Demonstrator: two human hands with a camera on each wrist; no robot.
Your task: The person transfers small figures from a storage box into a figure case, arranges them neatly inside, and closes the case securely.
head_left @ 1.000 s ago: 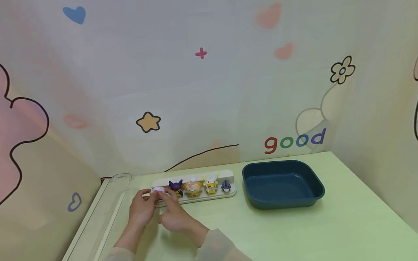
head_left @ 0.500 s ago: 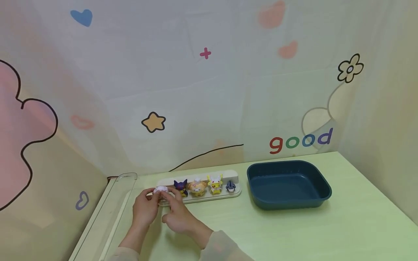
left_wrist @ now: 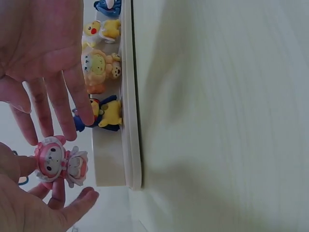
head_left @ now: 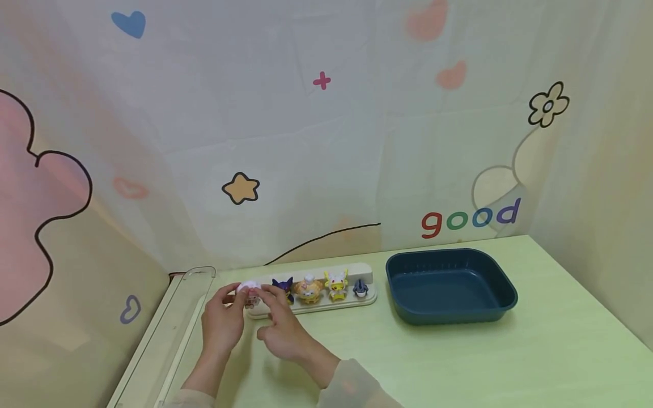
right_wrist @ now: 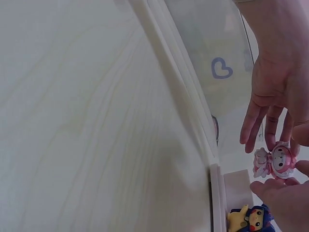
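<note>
A small pink-hooded figurine with white face [left_wrist: 60, 162] is held in the air, just above the bare left end of the white display stand [left_wrist: 108, 162]; in the head view this is about half past seven from the centre. The left hand [head_left: 223, 326] pinches it at one side, with the fingers only a little apart. The right hand [head_left: 287, 331] also pinches it, from about three o'clock (which hand carries more of the weight, I cannot tell).

At three o'clock from it, near the right fingers, stands a Pikachu figurine in dark-blue cape [left_wrist: 110, 113]. In my judgement this neighbour is the main danger: if the right hand swings towards three o'clock, a knuckle could push it into the others of the row. Also, the grip is by fingertips only, so if both hands loosen together, the figurine could slip, strike the stand's edge and roll towards six o'clock on the surface [head_left: 433, 368].
</note>
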